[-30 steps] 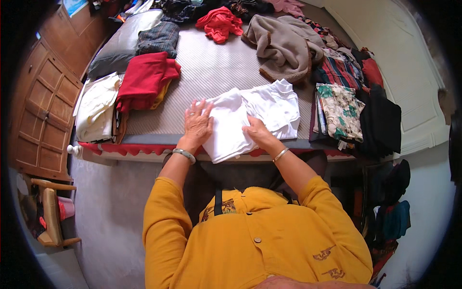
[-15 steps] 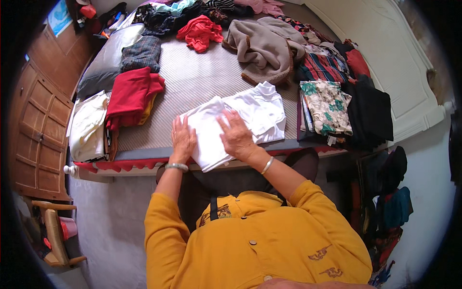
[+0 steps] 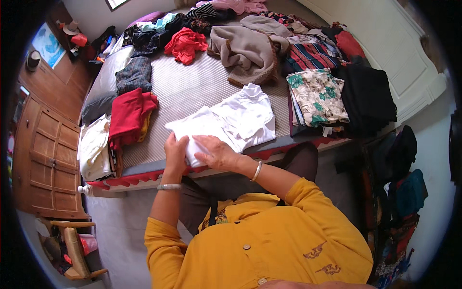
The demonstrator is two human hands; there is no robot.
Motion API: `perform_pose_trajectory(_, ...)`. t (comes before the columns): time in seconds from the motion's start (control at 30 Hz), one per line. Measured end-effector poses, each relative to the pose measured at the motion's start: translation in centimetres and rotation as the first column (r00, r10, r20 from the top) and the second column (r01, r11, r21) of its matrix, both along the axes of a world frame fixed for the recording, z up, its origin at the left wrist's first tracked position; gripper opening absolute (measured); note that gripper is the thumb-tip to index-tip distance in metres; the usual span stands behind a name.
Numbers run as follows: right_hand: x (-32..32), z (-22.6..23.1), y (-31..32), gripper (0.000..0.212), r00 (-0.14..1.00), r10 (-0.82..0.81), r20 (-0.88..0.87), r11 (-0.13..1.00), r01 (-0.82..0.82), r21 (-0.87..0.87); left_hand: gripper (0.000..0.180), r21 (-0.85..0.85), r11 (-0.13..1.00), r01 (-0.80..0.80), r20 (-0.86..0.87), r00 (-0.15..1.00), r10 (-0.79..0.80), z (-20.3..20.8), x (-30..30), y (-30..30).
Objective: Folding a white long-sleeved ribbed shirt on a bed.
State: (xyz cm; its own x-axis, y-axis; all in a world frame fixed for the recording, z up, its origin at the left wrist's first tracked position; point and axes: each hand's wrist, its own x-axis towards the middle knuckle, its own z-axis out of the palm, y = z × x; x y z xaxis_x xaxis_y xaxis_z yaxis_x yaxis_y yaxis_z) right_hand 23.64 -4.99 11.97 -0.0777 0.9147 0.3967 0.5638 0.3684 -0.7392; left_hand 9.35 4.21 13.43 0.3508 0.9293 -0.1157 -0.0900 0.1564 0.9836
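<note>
A white garment lies partly folded on the grey striped bed, near its front edge. My left hand grips the garment's near left corner, fingers curled on the cloth. My right hand lies flat, palm down, on the folded near part, just right of the left hand. Both wrists wear silver bangles. The garment's far half, with collar and sleeve, spreads toward the right.
A red folded cloth and a cream pile lie to the left. A floral folded piece, black clothes and a beige sweater lie to the right and behind. A wooden cabinet stands at left.
Both hands have slid toward the bed's near edge and come close together on the folded end of the white garment. The view has shifted, showing more of the bed.
</note>
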Motion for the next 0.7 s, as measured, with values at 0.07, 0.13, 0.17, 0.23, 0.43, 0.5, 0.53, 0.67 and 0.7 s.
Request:
perform_pose_trajectory(0.07, 2.2, 0.1, 0.7, 0.051, 0.988, -0.076, -0.136, 0.98, 0.099, 0.172, 0.026, 0.071, 0.994, 0.08, 0.12, 0.989, -0.088, 3.2, 4.7, -0.3)
perform_pose_trajectory(0.13, 5.0, 1.7, 0.7, 0.046, 0.885, -0.105, -0.454, 0.994, 0.112, -0.012, 0.027, 0.204, 0.965, 0.166, -0.028, 0.986, -0.164, 4.4, 8.7, 0.5)
perform_pose_trajectory(0.17, 7.1, 3.2, 0.0, 0.044, 0.73, -0.195, -0.656, 0.968, 0.034, -0.25, 0.03, 0.232, 0.952, 0.2, -0.028, 0.98, -0.199, 4.6, 11.1, 0.4)
perform_pose_trajectory(0.23, 12.2, 1.7, -1.1, 0.042, 0.551, -0.19, -0.812, 0.982, 0.086, -0.171, 0.05, 0.092, 0.92, 0.382, -0.056, 0.924, -0.378, 4.5, 16.2, -0.6)
perform_pose_trajectory(0.43, 20.9, -4.7, -5.0, 0.063, 0.398, -0.642, -0.656, 0.767, 0.315, -0.559, 0.039, 0.523, 0.698, 0.489, -0.484, 0.844, -0.229, -3.7, 20.7, -4.5)
perform_pose_trajectory(0.5, 20.7, -5.2, -5.1, 0.062, 0.504, -0.613, -0.609, 0.79, 0.367, -0.491, 0.037, 0.546, 0.681, 0.487, -0.51, 0.839, -0.191, -4.1, 19.0, -4.4)
perform_pose_trajectory(0.53, 21.2, -6.1, -5.2, 0.062, 0.493, -0.62, -0.61, 0.784, 0.372, -0.497, 0.037, 0.683, 0.555, 0.475, -0.538, 0.841, -0.058, -3.7, 18.7, -4.3)
perform_pose_trajectory(0.67, 21.3, -6.5, -4.1, 0.056, 0.641, -0.677, -0.361, 0.733, 0.546, -0.405, 0.045, 0.717, 0.399, 0.572, -0.681, 0.698, 0.223, -4.4, 17.4, -2.6)
perform_pose_trajectory(0.7, 20.9, -6.0, -4.1, 0.053, 0.643, -0.718, -0.268, 0.693, 0.625, -0.359, 0.049, 0.68, 0.41, 0.609, -0.731, 0.609, 0.308, -4.5, 17.1, -2.4)
